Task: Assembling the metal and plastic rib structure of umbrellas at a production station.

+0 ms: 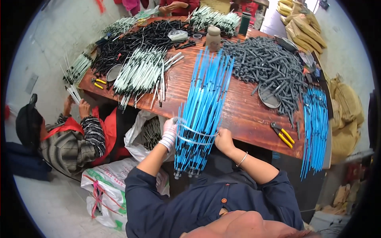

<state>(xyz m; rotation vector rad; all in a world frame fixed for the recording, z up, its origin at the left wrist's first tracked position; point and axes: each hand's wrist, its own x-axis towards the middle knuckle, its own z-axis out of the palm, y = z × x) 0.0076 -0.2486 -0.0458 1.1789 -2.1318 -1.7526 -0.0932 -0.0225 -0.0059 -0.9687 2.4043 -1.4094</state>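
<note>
A thick bundle of long blue rods (204,95) with black fittings lies over the near table edge, its near end hanging toward my lap. A pale, thin tie strip (198,132) runs across the bundle, blurred by motion. My left hand (170,130), in a whitish wrap or glove, is closed on the strip at the bundle's left side. My right hand (224,140) is a fist at the right side, gripping the strip's other end. Whether the strip passes under the rods is hidden.
Grey plastic pieces (264,61) are heaped at right, beside yellow-handled pliers (283,135) and more blue rods (314,129). White rods (141,71) and black pieces (131,37) lie at left. A jar (213,39) stands beyond the bundle. A co-worker (75,135) sits at left, holding white rods.
</note>
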